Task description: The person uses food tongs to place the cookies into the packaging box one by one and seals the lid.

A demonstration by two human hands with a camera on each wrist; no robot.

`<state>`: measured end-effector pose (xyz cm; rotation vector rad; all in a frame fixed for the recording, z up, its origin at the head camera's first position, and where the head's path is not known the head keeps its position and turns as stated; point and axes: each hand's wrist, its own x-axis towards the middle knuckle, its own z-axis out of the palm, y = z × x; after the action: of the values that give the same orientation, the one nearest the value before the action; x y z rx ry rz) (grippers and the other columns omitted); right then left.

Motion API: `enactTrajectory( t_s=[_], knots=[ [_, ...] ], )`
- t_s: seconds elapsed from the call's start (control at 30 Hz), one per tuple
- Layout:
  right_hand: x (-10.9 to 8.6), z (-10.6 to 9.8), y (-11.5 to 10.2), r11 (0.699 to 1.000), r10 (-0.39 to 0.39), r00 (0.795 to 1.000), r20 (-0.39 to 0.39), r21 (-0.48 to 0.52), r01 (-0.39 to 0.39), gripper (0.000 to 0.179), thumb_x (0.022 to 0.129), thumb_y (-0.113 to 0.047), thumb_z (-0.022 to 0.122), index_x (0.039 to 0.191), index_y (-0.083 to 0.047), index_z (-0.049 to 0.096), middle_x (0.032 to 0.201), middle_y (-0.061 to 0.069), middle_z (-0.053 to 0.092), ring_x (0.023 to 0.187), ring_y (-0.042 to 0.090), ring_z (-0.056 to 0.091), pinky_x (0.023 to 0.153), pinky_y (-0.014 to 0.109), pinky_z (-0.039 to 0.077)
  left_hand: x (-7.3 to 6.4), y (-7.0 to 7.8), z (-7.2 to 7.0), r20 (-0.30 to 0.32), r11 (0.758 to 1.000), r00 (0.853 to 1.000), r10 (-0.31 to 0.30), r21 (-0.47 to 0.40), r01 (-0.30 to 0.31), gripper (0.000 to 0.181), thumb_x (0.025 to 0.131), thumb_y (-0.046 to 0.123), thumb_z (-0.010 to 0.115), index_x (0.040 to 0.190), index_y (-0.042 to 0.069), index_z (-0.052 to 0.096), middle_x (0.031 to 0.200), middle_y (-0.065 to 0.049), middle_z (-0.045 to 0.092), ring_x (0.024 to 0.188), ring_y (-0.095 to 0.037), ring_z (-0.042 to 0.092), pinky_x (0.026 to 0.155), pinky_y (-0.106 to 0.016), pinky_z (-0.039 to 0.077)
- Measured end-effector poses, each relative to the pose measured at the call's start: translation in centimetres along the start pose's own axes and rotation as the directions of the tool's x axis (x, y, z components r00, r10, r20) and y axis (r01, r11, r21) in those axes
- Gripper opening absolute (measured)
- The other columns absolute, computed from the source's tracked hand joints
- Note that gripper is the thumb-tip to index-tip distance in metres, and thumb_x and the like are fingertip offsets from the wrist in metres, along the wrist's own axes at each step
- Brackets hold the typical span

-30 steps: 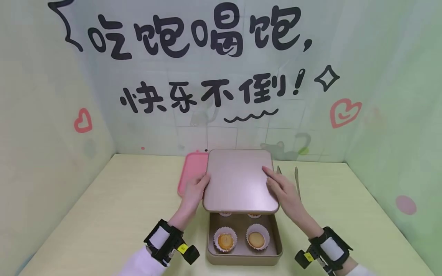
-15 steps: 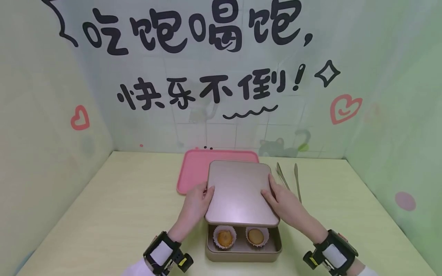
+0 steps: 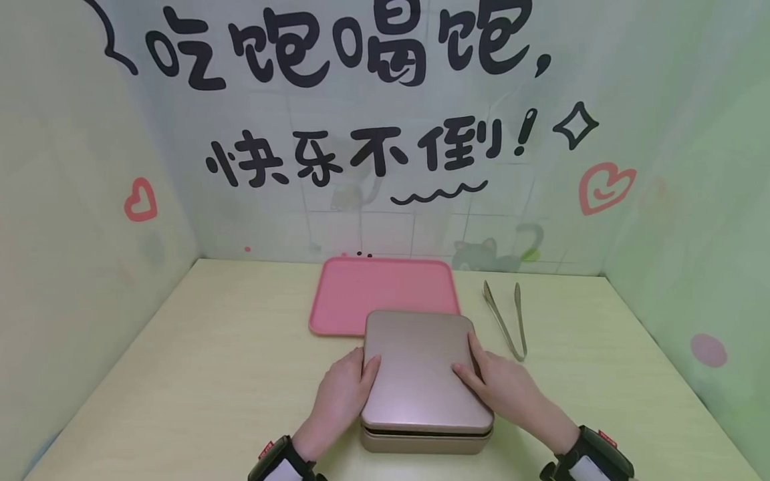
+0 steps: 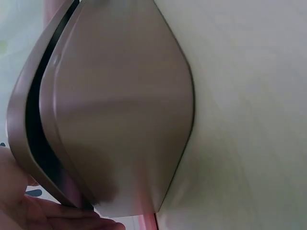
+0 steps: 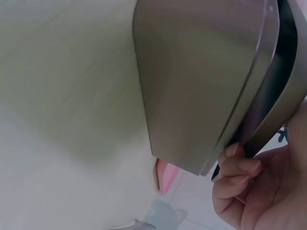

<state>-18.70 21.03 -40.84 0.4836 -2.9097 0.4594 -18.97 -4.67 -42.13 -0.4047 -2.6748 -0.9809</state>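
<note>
A pinkish metal lid (image 3: 424, 371) lies over its rectangular tin (image 3: 427, 443) on the table in the head view. My left hand (image 3: 344, 391) grips the lid's left edge, thumb on top. On the opposite edge, my right hand (image 3: 505, 381) holds it the same way. A dark gap shows between the lid (image 4: 18, 124) and the tin's wall (image 4: 120, 110) in the left wrist view. The right wrist view shows a similar gap above the tin (image 5: 192, 86), with curled fingers (image 5: 230, 191) at the lid's rim. The tin's contents are hidden beneath the lid.
Behind the tin lies a pink tray (image 3: 385, 287), its front edge partly overlapped by the lid. Metal tongs (image 3: 521, 356) rest spread apart to the right of the tray. A printed backdrop (image 3: 379, 227) rises at the table's back edge, with walls on both sides.
Both hands have brought the lid down and toward me over the tin. The two paper-cupped pastries in its front are now covered, while more of the tray and tongs shows.
</note>
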Motion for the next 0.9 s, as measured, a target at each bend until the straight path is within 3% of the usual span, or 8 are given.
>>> enactTrajectory(
  t_s=[0.27,0.9],
  knots=[
    [-0.7,0.7,0.0,0.999,0.031,0.999,0.019,0.007,-0.031,0.07,0.09,-0.046,0.047,0.133,0.008,0.034,0.103,0.02,0.06,0.085,0.03,0.06,0.063,0.042,0.047,-0.9,-0.2,0.5,0.003,1.0,1.0,-0.01,0.022,0.01,0.023,0.091,0.022,0.053,0.08,0.003,0.055,0.064,0.0,0.046,0.059,-0.016,0.05,0.048,-0.033,0.042],
    [-0.8,1.2,0.1,0.999,0.042,0.999,0.012,-0.024,-0.042,0.07,0.089,-0.046,0.049,0.134,0.006,0.034,0.101,0.018,0.06,0.077,0.029,0.06,0.056,0.041,0.046,-1.1,-0.3,0.8,0.004,0.998,1.0,-0.004,0.056,0.004,0.023,0.089,0.021,0.056,0.078,0.001,0.055,0.065,-0.003,0.049,0.061,-0.02,0.053,0.049,-0.034,0.043]
  ],
)
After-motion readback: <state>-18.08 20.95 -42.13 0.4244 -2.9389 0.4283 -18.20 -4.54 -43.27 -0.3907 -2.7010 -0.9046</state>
